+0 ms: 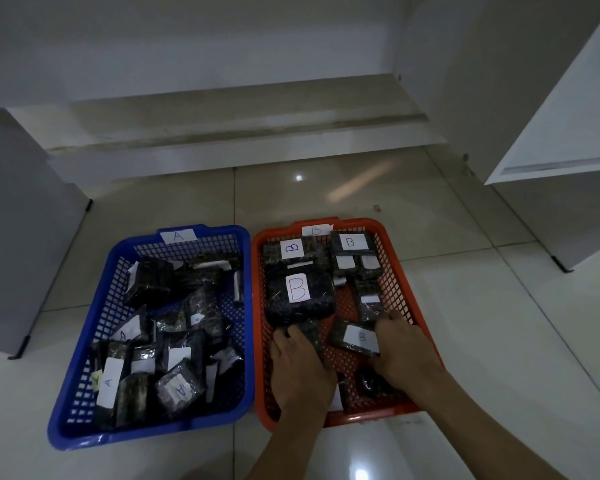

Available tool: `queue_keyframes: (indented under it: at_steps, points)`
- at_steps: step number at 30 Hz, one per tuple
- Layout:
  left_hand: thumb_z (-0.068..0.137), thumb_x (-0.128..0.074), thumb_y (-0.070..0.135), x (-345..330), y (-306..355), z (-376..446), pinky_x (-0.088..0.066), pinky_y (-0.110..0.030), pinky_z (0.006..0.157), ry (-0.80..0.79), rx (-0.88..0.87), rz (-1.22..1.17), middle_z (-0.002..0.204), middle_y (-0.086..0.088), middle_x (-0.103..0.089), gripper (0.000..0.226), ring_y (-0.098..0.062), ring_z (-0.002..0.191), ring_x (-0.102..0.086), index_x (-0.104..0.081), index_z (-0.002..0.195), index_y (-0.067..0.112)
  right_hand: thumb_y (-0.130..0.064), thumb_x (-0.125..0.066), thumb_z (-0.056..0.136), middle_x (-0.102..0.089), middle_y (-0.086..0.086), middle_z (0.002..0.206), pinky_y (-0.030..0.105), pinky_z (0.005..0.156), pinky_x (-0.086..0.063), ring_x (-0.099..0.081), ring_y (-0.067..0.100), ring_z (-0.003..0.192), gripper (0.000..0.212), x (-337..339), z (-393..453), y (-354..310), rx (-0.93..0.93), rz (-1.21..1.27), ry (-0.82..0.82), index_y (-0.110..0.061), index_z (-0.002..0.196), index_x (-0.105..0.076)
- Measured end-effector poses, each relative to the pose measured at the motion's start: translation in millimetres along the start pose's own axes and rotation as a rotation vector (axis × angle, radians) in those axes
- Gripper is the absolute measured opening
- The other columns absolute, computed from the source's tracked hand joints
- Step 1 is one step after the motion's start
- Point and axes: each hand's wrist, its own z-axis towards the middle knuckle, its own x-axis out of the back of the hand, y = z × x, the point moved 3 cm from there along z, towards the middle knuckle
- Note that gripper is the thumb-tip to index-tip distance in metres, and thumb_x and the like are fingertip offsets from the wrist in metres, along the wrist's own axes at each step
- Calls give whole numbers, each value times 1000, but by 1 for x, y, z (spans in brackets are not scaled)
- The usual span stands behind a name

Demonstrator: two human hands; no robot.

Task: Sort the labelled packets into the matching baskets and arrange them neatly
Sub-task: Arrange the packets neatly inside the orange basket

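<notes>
Two mesh baskets sit side by side on the floor. The blue basket [84,358] on the left carries an "A" tag and holds several dark packets with A labels, lying jumbled. The orange basket [395,268] on the right carries a "B" tag; its dark B packets stand in rows at the back, with a big B packet [300,299] in the middle. Both my hands are inside the orange basket's near half. My left hand [300,365] grips a dark packet [312,332]. My right hand [404,344] rests on a flat B packet [355,336], fingers curled over its edge.
White cabinets stand at the left [21,237] and right [551,133], with an open recess and a low step [239,133] behind the baskets. Glossy floor tiles [499,341] surround both baskets.
</notes>
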Motion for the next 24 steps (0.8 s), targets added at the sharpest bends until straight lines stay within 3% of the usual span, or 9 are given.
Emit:
queue_keyframes:
  at_steps: [5,9,13,19,24]
  points:
    - [78,-71,31,0,1,0,-44,-33,105,0,2,0,139,-8,-31,71,-24,132,-33,-29,133,16,-26,-71,87,-62,7,115,31,85,-54,-64,23,105,31,4,0,-2,11,-56,0,-14,112,-58]
    - [78,-71,32,1,1,0,-43,-33,105,1,2,1,139,-8,-31,72,-24,133,-33,-29,134,16,-49,-73,83,-67,0,101,28,82,-56,-66,17,92,41,6,1,-9,-46,26,20,-17,106,-62]
    - [80,-69,33,0,1,-1,-43,-32,107,0,-4,-2,139,-9,-32,69,-25,133,-33,-29,134,16,-49,-70,87,-66,-2,88,25,75,-55,-63,12,78,36,12,-6,-6,-113,188,67,-14,98,-65]
    - [80,-70,35,0,1,-1,-43,-31,104,2,-2,-6,138,-8,-31,69,-24,131,-33,-29,133,16,-56,-73,81,-66,0,102,30,80,-58,-66,16,90,49,8,2,-23,-102,163,144,-17,107,-62]
    - [81,-69,36,2,2,-1,-44,-31,103,-11,4,-9,138,-7,-31,69,-22,131,-34,-29,135,17,-59,-70,79,-66,-5,93,26,77,-56,-64,12,83,44,6,-1,-29,-102,121,77,-21,100,-62]
